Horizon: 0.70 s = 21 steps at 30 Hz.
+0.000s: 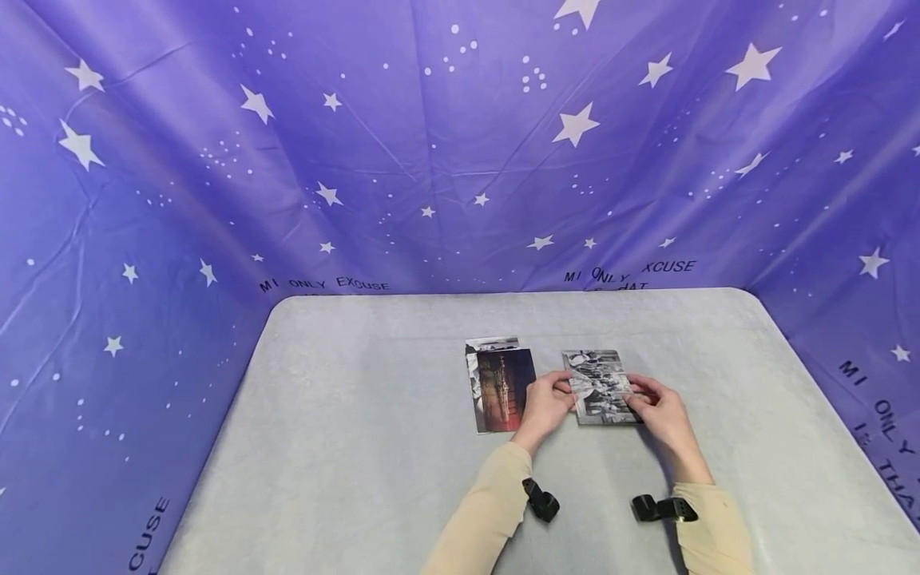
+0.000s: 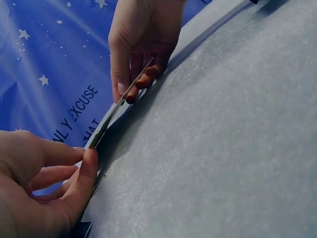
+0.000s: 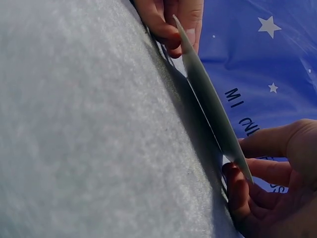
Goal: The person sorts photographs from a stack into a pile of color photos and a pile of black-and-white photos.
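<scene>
The held print (image 1: 596, 385) is black, white and grey; a second print (image 1: 506, 391) near-black with red and orange. Sleeves (image 1: 483, 511) are cream, wrist cameras (image 1: 544, 505) black, desk (image 1: 345, 415) pale grey, curtain (image 1: 388, 152) violet-blue with white stars and black lettering.

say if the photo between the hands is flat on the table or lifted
Lifted: in the left wrist view, the right hand has fingers under the photo, with shadow on the table below.

Left hand (image 1: 546, 406) and right hand (image 1: 664, 410) mid-pinch
</scene>
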Each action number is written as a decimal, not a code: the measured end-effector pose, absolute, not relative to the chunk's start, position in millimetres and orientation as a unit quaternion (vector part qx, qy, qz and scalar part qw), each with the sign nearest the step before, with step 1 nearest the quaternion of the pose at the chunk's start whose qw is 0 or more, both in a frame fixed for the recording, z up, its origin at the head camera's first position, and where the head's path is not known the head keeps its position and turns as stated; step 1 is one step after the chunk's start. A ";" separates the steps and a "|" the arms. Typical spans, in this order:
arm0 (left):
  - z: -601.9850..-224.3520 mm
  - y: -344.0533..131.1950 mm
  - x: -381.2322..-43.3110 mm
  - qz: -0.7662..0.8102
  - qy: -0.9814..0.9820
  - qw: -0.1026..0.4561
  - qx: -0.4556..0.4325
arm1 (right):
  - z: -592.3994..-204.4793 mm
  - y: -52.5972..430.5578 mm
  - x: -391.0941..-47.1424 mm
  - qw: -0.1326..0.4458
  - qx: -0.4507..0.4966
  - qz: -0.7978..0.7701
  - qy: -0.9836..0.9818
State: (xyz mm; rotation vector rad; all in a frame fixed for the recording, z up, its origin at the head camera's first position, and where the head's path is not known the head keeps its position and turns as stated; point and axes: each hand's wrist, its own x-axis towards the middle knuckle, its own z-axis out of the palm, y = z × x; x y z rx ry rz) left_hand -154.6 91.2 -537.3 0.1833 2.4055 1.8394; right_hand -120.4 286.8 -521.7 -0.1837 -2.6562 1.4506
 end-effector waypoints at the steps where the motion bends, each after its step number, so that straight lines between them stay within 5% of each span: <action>1: -536.5 91.7 -154.6 0.600 0.796 0.056 0.060 | -521.6 287.0 -120.3 0.054 -0.063 0.474 -0.877; 15: -527.5 97.6 -156.1 0.459 0.882 0.009 0.111 | -518.8 289.4 -120.7 0.058 -0.082 0.429 -0.898; 21: -530.1 96.3 -158.0 0.484 0.868 0.032 0.110 | -519.6 289.2 -121.5 0.055 -0.085 0.430 -0.897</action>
